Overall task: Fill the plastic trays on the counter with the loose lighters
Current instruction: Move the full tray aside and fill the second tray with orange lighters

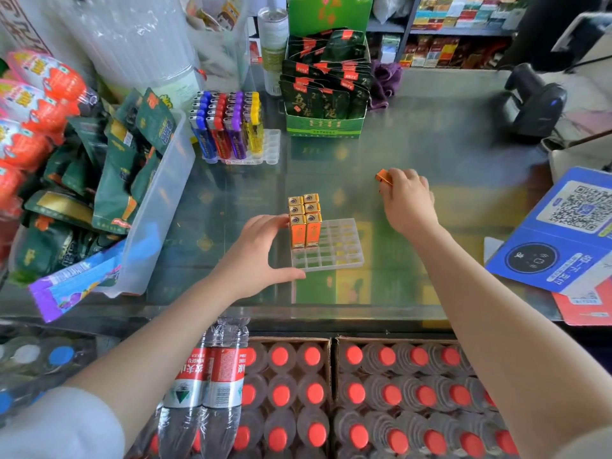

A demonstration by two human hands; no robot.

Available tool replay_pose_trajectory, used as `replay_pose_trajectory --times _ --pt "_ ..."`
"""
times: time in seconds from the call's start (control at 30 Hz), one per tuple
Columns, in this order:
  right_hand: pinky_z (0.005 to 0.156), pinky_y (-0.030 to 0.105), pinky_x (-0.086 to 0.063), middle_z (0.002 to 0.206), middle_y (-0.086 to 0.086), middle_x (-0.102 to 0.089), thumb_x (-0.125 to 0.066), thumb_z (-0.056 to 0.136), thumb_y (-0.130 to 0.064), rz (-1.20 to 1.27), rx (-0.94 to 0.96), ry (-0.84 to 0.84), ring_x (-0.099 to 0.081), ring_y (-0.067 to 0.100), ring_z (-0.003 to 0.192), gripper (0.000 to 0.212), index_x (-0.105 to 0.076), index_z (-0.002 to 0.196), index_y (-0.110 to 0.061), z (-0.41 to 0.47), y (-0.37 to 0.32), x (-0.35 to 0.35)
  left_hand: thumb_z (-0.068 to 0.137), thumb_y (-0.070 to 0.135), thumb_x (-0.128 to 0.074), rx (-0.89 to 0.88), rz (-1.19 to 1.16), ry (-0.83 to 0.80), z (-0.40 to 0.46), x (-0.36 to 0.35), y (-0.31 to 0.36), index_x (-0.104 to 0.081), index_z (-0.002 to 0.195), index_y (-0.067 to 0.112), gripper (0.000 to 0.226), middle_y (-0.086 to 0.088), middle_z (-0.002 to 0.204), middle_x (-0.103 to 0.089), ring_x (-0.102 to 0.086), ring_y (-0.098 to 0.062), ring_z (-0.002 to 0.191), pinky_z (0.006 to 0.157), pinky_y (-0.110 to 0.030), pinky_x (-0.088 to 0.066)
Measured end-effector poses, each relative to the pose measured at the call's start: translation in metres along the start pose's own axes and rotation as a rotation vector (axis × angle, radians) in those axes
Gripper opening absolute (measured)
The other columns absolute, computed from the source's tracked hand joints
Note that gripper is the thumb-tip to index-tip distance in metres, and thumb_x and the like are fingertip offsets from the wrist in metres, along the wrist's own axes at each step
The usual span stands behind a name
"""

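A clear plastic tray lies on the glass counter in the middle. Several orange-and-gold lighters stand upright in its far-left cells. My left hand spans the tray's left side, fingers against the lighters and thumb on the near edge. To the right, above the counter, my right hand pinches one loose orange lighter. A second clear tray at the back left holds several blue, red, purple and yellow lighters; its right column is bare.
A clear bin of snack packets stands at the left. A green display box sits at the back, a barcode scanner at the far right, a blue QR-code sign near right. Bottled water crates lie below the counter.
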State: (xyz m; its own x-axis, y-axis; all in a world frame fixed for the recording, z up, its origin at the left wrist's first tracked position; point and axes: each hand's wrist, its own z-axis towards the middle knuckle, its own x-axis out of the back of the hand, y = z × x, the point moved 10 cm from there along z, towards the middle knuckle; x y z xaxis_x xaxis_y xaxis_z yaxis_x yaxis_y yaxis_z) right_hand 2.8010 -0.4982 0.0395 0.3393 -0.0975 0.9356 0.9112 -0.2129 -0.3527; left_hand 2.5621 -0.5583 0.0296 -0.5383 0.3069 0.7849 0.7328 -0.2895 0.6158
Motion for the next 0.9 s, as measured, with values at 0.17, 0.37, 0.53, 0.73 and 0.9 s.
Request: replay_pose_trajectory --times 0.17,0.37,0.53,0.73,0.9 --pt "0.089 0.042 -0.037 0.114 0.018 -0.052 -0.043 0.094 -0.029 -0.001 0.108 0.0 -0.043 0.037 0.106 0.032 -0.061 0.112 -0.009 -0.007 -0.026 -0.009 0.07 0.044 -0.073 -0.011 -0.012 -0.003 0.0 -0.001 0.001 -0.035 0.136 0.028 0.078 0.009 0.141 -0.036 -0.023 -0.006 0.13 0.106 -0.031 -0.022" --pt "0.085 0.038 -0.035 0.11 0.012 -0.061 -0.052 0.089 -0.019 0.075 0.251 0.005 -0.047 0.035 0.103 0.025 -0.059 0.111 -0.01 -0.027 -0.053 -0.009 0.07 0.044 -0.074 -0.021 -0.021 0.01 -0.003 0.001 -0.001 -0.035 0.135 0.026 0.078 0.008 0.14 -0.036 -0.023 -0.005 0.13 0.103 -0.027 -0.022" --pt "0.072 0.024 -0.034 0.081 -0.019 -0.056 -0.058 0.086 -0.017 0.49 0.26 0.076 -0.048 0.018 0.089 0.016 -0.06 0.102 -0.015 -0.06 -0.063 0.023 0.069 0.045 -0.075 -0.026 -0.019 0.036 -0.017 0.003 -0.008 -0.037 0.134 0.025 0.077 0.009 0.138 -0.038 -0.021 0.006 0.12 0.102 -0.023 -0.021" --pt "0.059 0.016 -0.046 0.089 0.001 -0.068 -0.049 0.092 -0.005 1.122 0.118 -0.127 -0.059 0.01 0.063 0.013 -0.056 0.101 -0.01 -0.097 -0.071 0.014 0.065 0.049 -0.074 -0.021 -0.019 0.077 -0.03 0.01 -0.013 -0.043 0.131 0.022 0.077 0.006 0.135 -0.044 -0.031 -0.01 0.127 0.104 -0.028 -0.026" --pt "0.054 0.023 -0.034 0.078 0.003 -0.062 -0.045 0.094 -0.013 1.449 -0.149 -0.285 -0.042 0.011 0.057 0.022 -0.066 0.089 -0.018 -0.115 -0.072 -0.017 0.063 0.052 -0.074 -0.007 -0.028 0.094 -0.036 0.01 -0.016 -0.045 0.129 0.021 0.078 0.003 0.133 -0.047 -0.035 -0.015 0.126 0.107 -0.037 -0.031"
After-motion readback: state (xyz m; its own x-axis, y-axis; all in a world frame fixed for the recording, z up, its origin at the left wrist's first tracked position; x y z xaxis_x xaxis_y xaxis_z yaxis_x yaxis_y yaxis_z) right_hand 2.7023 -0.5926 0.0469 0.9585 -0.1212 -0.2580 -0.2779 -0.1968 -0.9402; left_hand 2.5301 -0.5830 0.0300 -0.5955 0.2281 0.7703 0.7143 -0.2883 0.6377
